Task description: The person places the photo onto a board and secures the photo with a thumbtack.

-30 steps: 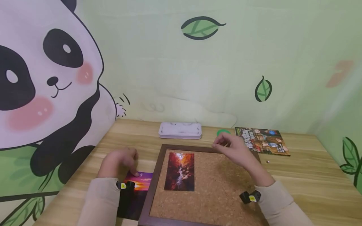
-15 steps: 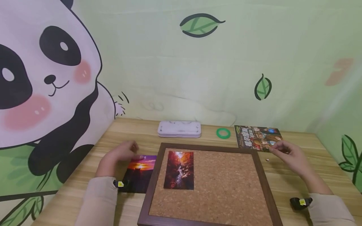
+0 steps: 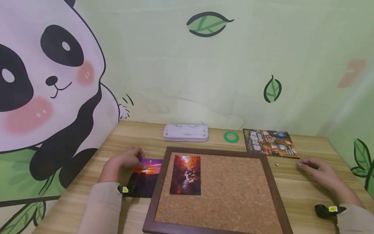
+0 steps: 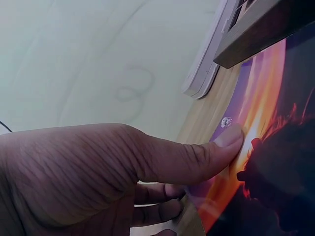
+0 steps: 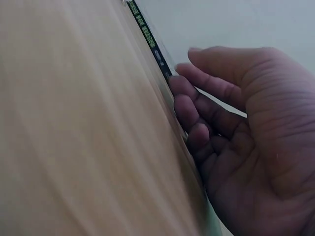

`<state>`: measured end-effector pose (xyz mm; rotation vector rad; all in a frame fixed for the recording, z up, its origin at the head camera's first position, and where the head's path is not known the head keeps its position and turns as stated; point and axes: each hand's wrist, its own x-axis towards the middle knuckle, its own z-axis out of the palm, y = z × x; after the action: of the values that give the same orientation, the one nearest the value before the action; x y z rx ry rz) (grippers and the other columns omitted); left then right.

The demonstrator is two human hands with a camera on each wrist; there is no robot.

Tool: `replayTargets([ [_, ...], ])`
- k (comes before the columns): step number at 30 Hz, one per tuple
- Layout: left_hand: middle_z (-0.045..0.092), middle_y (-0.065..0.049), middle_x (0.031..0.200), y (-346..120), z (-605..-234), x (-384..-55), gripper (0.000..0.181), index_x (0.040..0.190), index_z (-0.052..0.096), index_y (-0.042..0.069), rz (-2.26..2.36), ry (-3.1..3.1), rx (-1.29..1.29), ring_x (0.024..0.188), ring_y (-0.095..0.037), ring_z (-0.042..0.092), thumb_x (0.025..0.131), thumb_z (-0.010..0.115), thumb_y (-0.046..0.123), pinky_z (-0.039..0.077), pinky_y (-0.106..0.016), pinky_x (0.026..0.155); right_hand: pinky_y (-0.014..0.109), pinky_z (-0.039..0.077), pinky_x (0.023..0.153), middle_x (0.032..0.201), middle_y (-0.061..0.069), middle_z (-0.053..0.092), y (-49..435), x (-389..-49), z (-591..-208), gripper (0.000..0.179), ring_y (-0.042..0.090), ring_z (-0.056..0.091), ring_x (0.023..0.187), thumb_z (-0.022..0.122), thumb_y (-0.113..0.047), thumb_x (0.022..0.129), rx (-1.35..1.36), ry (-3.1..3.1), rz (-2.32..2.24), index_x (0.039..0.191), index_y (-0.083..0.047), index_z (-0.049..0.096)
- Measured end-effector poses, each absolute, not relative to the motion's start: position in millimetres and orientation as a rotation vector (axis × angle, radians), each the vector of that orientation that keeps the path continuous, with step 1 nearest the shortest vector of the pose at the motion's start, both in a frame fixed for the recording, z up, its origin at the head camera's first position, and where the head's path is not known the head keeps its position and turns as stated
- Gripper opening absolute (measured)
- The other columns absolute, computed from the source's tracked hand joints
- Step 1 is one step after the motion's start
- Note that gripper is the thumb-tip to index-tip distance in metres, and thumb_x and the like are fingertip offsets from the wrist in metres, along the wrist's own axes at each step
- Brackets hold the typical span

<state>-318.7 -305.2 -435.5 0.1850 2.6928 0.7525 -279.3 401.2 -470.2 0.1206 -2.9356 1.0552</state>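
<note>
My left hand (image 3: 125, 162) holds the edge of a sunset photo print (image 3: 144, 182) left of the corkboard. In the left wrist view the thumb lies on the print's face and the fingers sit behind its edge. A small sparkling piece (image 4: 226, 122) shows on the print beside the thumb. An orange-red canyon photo print (image 3: 185, 175) lies on the brown-framed corkboard (image 3: 233, 188), with a tiny bright dot near its top. My right hand (image 3: 321, 174) rests at the table's right side, fingers loosely curled around nothing. Near it lies a small shiny piece (image 3: 276, 164).
A white tin-like case (image 3: 185, 132) and a green ring, perhaps a tape roll (image 3: 231, 137), lie at the back of the wooden table (image 3: 315, 146). A colourful booklet (image 3: 271, 143) lies behind the corkboard's right corner. A panda-printed cloth wall (image 3: 233, 65) stands behind.
My right hand has moved from above the corkboard to the table at the right. The sunset print has shifted away from me with my left hand on it.
</note>
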Motion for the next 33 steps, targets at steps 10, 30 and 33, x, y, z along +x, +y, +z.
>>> replayTargets([
  [10, 0.055, -0.013, 0.102, -301, -433, -319, 0.043, 0.109, 0.054, 0.003, 0.81, 2.671, 0.166, 0.097, -0.031, 0.051, 0.08, 0.084, 0.015, 0.046, -0.044, 0.085, 0.031, 0.043, 0.082, 0.126, 0.015, 0.064, 398, -279, -469, 0.048, -0.002, 0.053, 0.1, 0.068, -0.039, 0.096, 0.293, -2.99, 1.093, 0.131, -0.006, 0.064],
  [30, 0.055, -0.012, 0.098, -302, -434, -318, 0.042, 0.108, 0.053, 0.002, 0.818, 2.671, 0.17, 0.094, -0.03, 0.051, 0.081, 0.082, 0.016, 0.044, -0.042, 0.08, 0.027, 0.046, 0.075, 0.102, 0.002, 0.068, 386, -281, -474, 0.028, 0.005, 0.058, 0.09, 0.073, -0.032, 0.093, 0.368, -2.942, 1.02, 0.111, -0.011, 0.072],
  [33, 0.055, -0.012, 0.099, -302, -435, -318, 0.042, 0.108, 0.054, 0.002, 0.83, 2.667, 0.172, 0.094, -0.029, 0.051, 0.081, 0.082, 0.017, 0.044, -0.042, 0.081, 0.025, 0.046, 0.075, 0.104, 0.006, 0.066, 385, -282, -474, 0.036, 0.006, 0.056, 0.089, 0.073, -0.029, 0.094, 0.376, -2.936, 1.096, 0.119, -0.004, 0.067],
])
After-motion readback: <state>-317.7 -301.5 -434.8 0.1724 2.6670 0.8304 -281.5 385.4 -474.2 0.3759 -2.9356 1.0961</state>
